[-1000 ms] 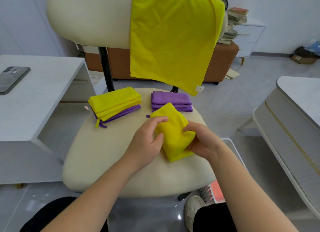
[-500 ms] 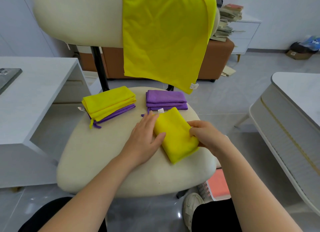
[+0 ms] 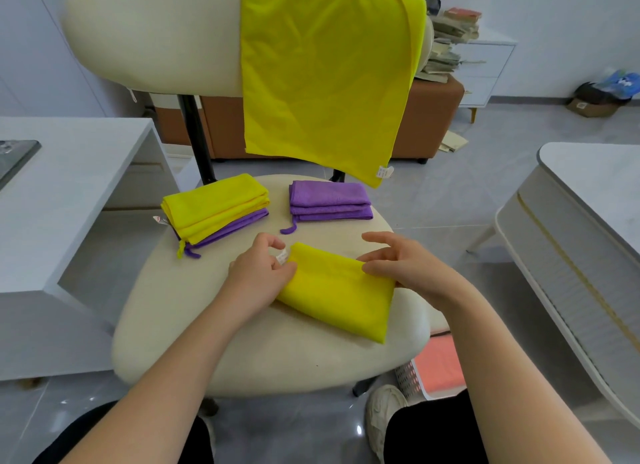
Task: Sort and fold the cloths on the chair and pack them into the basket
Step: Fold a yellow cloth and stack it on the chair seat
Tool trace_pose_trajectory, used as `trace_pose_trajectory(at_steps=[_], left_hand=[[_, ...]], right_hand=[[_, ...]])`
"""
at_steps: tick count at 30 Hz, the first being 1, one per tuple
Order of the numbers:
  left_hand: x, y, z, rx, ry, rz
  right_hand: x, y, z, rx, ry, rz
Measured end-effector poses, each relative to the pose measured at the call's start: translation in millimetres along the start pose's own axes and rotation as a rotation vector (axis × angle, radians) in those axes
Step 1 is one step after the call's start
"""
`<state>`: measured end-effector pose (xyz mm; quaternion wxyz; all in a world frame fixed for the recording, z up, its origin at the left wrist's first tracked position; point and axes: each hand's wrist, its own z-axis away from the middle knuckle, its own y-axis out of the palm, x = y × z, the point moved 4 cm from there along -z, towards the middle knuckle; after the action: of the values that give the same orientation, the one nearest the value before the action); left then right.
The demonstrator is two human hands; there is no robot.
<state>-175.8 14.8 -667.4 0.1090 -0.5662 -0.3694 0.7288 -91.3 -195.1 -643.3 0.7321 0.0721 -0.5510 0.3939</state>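
Note:
A folded yellow cloth [image 3: 339, 293] lies flat on the cream chair seat [image 3: 207, 325], in front of me. My left hand [image 3: 259, 276] pinches its left corner, by the white tag. My right hand [image 3: 405, 266] touches the cloth's right corner with relaxed, spread fingers. Behind them on the seat are a folded stack of yellow cloths over purple ones [image 3: 214, 210] and a folded purple stack [image 3: 329, 200]. A large unfolded yellow cloth [image 3: 329, 75] hangs over the backrest. The white perforated basket [image 3: 408, 380] shows partly under the seat's right edge.
A white desk [image 3: 69, 193] with a phone [image 3: 14, 158] stands close on the left. A white table [image 3: 588, 228] stands on the right. My shoe [image 3: 384, 415] is on the grey floor beside the basket. A brown cabinet and stacked books are behind the chair.
The folded yellow cloth has been turned and laid flat across the seat. My left hand moved from pressing its top to its left corner, and my right hand's fingers have opened.

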Motion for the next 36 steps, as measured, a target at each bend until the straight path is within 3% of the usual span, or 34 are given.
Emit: trace_pose_trajectory(at_steps=[4, 9, 14, 24, 26, 29, 32, 36], left_hand=[[0, -12, 16, 0.009, -0.026, 0.016], [-5, -14, 22, -0.03, -0.039, 0.044], [-10, -7, 18, -0.057, -0.052, 0.06], [-18, 3, 12, -0.205, -0.005, -0.455], [-22, 2, 13, -0.274, 0.081, -0.526], [-36, 8, 14, -0.354, 0.525, -0.582], [-40, 20, 22, -0.203, 0.845, -0.515], [-31, 39, 28, 0.204, 0.733, -0.571]], right_hand=[[-1, 3, 0, 0.103, 0.017, 0.008], [-4, 5, -4, -0.034, -0.004, -0.011], [-4, 5, -3, -0.063, -0.043, -0.075], [-7, 13, -6, -0.354, -0.141, 0.403], [-5, 17, -5, -0.378, -0.166, 0.543], [-1, 24, -2, -0.387, -0.201, 0.829], [-3, 26, -5, -0.396, -0.21, 0.877], [-11, 27, -11, -0.44, -0.224, 0.822]])
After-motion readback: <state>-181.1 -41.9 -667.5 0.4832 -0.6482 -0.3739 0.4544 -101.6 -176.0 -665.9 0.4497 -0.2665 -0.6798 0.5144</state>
